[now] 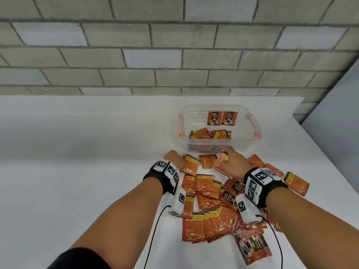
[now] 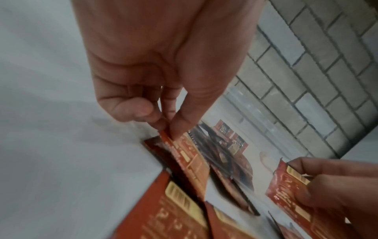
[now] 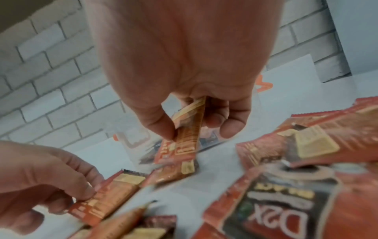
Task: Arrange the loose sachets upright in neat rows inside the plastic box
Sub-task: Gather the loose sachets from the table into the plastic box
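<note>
Sachets (image 1: pixel 211 206) labelled "D2X BLACK"

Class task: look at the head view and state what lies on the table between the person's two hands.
In the head view, one orange sachet lies flat on the white table between the left hand and the right hand; each hand pinches its own sachet.

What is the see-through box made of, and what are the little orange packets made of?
The box looks like clear, glossy hard plastic: you can see the sachets inside through its walls, and it has orange clips. The orange packets look like thin shiny foil or plastic film: they glint and crinkle, and the one the right hand pinches bends easily.
</note>
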The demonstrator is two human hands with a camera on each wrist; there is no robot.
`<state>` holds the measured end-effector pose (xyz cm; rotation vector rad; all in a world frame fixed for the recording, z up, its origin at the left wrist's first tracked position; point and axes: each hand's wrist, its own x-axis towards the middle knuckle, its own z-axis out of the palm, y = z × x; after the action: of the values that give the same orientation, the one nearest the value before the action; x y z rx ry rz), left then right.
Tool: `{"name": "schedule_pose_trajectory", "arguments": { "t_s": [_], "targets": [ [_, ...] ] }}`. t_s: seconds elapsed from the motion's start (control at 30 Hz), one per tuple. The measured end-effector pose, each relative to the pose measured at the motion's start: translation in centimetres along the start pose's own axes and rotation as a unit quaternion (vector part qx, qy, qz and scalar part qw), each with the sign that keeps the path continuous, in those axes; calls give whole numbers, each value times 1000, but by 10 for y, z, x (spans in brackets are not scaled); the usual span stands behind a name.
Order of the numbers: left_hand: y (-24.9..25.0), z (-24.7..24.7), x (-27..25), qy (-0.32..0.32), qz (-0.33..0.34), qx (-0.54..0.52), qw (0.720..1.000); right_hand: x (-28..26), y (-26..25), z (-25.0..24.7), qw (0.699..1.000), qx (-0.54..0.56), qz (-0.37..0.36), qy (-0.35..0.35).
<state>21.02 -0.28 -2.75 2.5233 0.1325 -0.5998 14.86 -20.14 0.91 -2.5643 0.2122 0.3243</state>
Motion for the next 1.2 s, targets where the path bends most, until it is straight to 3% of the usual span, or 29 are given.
{"name": "schedule_pose_trajectory", "arguments": {
  "t_s": [0.13, 0.23, 0.37, 0.53, 0.63, 0.77, 0.93, 1.07, 1.2],
  "targets": [
    [-2, -7, 5, 19, -14, -32, 999, -7, -17, 1, 994, 4, -12, -107],
    [2, -3, 4, 7, -20, -31, 999, -9, -24, 17, 984, -78, -29, -158],
    [9, 9, 2, 12, -21, 25, 999, -13, -27, 30, 968, -191, -35, -160],
    [22, 15, 11, 41, -29, 178, 983, -15, -28, 30, 969, -198, -54, -135],
    [24, 16, 17, 28, -46, 223, 973, -16, -25, 29, 982, -135, -55, -117],
    [20, 9, 20, 35, -44, 202, 978, -14, -12, 20, 992, 73, -14, -101],
    [-2, -16, 5, -24, 30, -20, 999, 5, 10, 15, 945, 302, 120, -43],
    [-17, -21, -9, -10, 79, -108, 991, 21, 10, 13, 925, 332, 182, -30],
    [-22, -27, -23, -78, 144, -116, 980, 30, -3, 16, 954, 222, 195, -53]
  ]
}}
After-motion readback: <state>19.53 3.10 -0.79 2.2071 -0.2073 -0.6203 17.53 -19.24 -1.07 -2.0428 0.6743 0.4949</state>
